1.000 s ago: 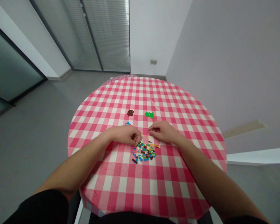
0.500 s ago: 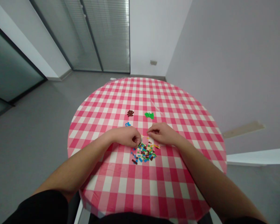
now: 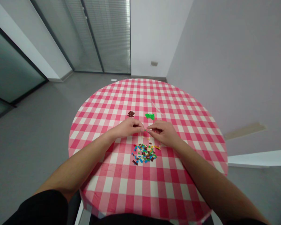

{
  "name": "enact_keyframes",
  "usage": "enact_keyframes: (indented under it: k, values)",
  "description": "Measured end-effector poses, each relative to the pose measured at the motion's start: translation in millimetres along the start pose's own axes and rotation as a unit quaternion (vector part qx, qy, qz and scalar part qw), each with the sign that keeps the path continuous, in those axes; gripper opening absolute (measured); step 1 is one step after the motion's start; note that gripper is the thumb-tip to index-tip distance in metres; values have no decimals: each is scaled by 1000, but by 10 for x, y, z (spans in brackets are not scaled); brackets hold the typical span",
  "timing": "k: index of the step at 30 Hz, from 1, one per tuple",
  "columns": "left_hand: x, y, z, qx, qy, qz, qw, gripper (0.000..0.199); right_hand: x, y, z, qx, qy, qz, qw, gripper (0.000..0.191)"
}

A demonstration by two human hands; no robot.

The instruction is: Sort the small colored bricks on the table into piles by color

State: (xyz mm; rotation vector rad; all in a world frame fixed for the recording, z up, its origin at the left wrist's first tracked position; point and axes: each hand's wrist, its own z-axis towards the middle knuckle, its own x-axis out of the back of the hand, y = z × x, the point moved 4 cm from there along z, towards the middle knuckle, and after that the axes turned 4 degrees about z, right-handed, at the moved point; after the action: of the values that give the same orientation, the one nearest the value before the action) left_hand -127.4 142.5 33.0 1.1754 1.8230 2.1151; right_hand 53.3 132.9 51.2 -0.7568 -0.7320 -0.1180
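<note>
A: Grip state?
B: Left hand (image 3: 128, 127) and right hand (image 3: 164, 132) both narrow, fingertips almost meeting. Can't tell if holding anything.
A: Parts?
B: Small multicoloured plastic bricks (image 3: 144, 153) lie just nearer the person, mid pink-and-white checked round counter (image 3: 96, 109).

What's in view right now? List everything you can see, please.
tablecloth: one, pink and white check, covering a round table
mixed bricks: too many to count, blue, green, yellow, red and brown, loose pile on the cloth below both hands
brown bricks: small cluster, dark brown, on the cloth beyond the left hand
green bricks: small cluster, bright green, on the cloth beyond the right hand
glass partition: one, grey with blinds, far side of the room
floor: one, grey, around the table
black clothing: one, black, bottom edge of the view
left hand: one, fingertips close to the right hand, above the pile
right hand: one, fingertips close to the left hand, above the pile
</note>
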Motion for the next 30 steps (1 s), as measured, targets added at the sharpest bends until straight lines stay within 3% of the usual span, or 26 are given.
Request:
enact_keyframes:
  k: [11,14,17,22,30]
  values:
    - [-10,13,9,4,10,8,1000,23,-54,-19,3,-17,-14,-5,1000,13]
    - [29,-18,15,24,51,25,998,23,-35,78,7,-64,-6,-15,998,15]
    - [61,-38,13,34,70,19,997,21,4,285,0,-154,8,-55,987,14]
    - [-1,14,-13,8,-16,17,1000,28,13,591,-16,-255,-17,-134,958,15]
    - [-62,-30,-34,33,-61,37,997,30,0,630,-25,-243,-48,-173,953,25]
